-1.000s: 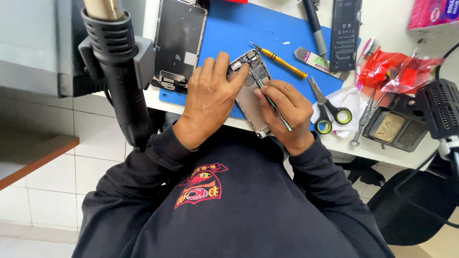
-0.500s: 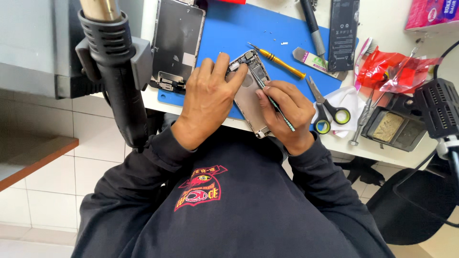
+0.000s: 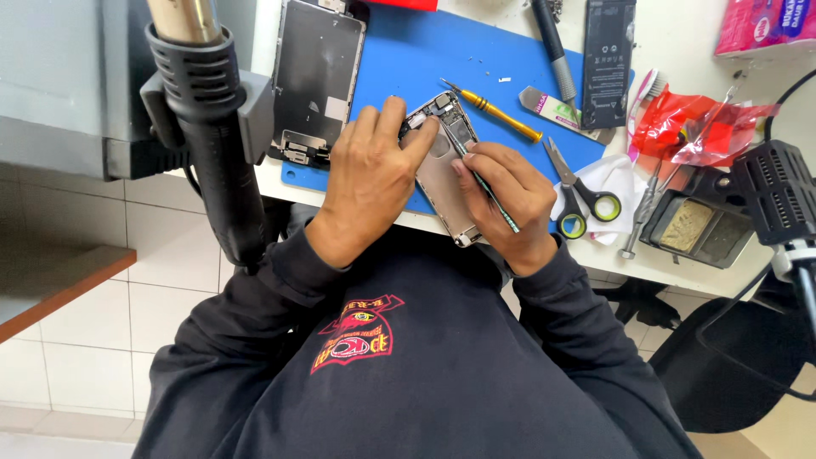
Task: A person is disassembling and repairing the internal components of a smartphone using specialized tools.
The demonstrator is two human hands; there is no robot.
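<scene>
An opened phone body [image 3: 444, 170] lies on a blue work mat [image 3: 442, 59] at the near edge of a white bench. My left hand [image 3: 367, 183] presses down on its left side, fingers spread over the upper end. My right hand [image 3: 510, 204] grips a thin green-handled tool [image 3: 486, 187] like a pen, its tip resting inside the phone near the top.
A detached phone screen [image 3: 316, 76] lies at the mat's left. A yellow screwdriver [image 3: 497, 112], scissors [image 3: 578, 191], a black battery [image 3: 609, 51], red plastic wrap [image 3: 693, 127] and a soldering sponge tray [image 3: 697, 228] lie to the right. A hot-air gun [image 3: 208, 119] hangs at left.
Both hands stay on the phone; the view has shifted slightly. The tool's tip remains inside the phone body with little visible movement.
</scene>
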